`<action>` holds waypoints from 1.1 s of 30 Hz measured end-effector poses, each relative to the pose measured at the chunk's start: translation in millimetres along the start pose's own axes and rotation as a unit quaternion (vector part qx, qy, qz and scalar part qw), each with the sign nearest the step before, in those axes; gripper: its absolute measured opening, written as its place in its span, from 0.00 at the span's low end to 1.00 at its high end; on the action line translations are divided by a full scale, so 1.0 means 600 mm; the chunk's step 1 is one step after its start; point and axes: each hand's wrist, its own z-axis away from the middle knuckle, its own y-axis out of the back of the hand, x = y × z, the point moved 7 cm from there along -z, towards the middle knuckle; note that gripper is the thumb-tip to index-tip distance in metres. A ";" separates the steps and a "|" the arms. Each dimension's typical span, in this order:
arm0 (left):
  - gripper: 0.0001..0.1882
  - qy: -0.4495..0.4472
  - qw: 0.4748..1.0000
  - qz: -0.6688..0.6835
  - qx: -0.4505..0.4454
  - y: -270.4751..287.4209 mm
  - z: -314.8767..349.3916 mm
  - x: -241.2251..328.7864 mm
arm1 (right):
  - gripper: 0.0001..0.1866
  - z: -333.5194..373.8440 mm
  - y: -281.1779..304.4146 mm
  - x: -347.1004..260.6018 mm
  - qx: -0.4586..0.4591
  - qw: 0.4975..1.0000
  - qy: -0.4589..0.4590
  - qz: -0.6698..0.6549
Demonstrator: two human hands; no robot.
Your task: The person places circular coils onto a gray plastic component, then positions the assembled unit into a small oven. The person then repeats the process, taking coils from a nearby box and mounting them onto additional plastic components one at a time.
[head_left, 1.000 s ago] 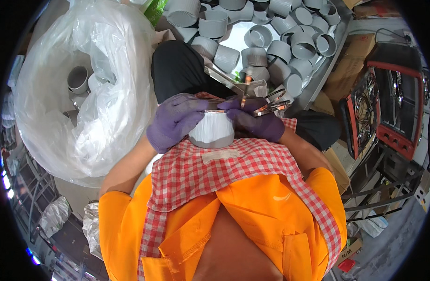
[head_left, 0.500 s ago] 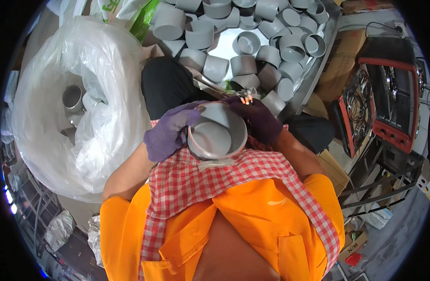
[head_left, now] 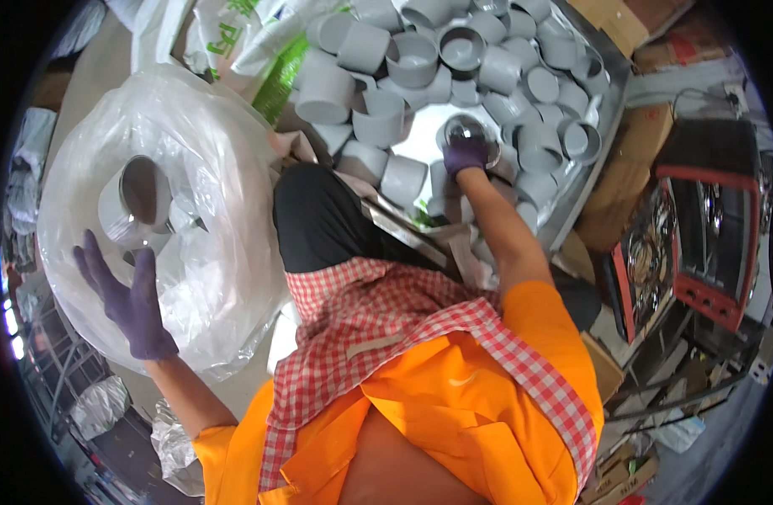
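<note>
Fingers of our left hand (head_left: 132, 303) were spread over the clear plastic bag (head_left: 239, 278), near a gray cup (head_left: 144, 192) lying tilted inside it. Our right hand (head_left: 468, 156) was among the other gray cups (head_left: 326, 95) in a metal tray (head_left: 583, 194), shiny metal (head_left: 466, 128) at its fingers; whether these pinched a cup, we could not tell.

Your left hand (head_left: 131, 305), in a purple glove, spreads its fingers over the clear plastic bag (head_left: 235, 278), just short of a gray cup (head_left: 144, 189). Your right hand (head_left: 468, 156), gloved alike, reaches among the gray cups (head_left: 403, 181) in the metal tray (head_left: 573, 195), shiny rings (head_left: 466, 128) at its fingers; you can't make out its grip from here.
</note>
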 end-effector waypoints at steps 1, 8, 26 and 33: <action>0.31 0.015 0.987 0.147 -0.060 -0.014 0.001 -0.002 | 0.19 -0.059 -0.052 0.028 0.125 0.990 0.002 0.062; 0.19 -0.208 0.865 0.321 -0.325 -0.187 0.120 0.173 | 0.20 0.061 0.102 0.011 0.158 0.933 0.133 -0.295; 0.13 -0.445 0.674 0.410 -0.425 -0.168 0.270 0.191 | 0.13 0.499 0.173 -0.110 -0.147 0.694 0.271 -0.651; 0.27 0.372 0.267 0.553 -0.696 -0.261 0.394 0.119 | 0.12 0.517 0.189 -0.106 0.007 0.737 0.321 -0.595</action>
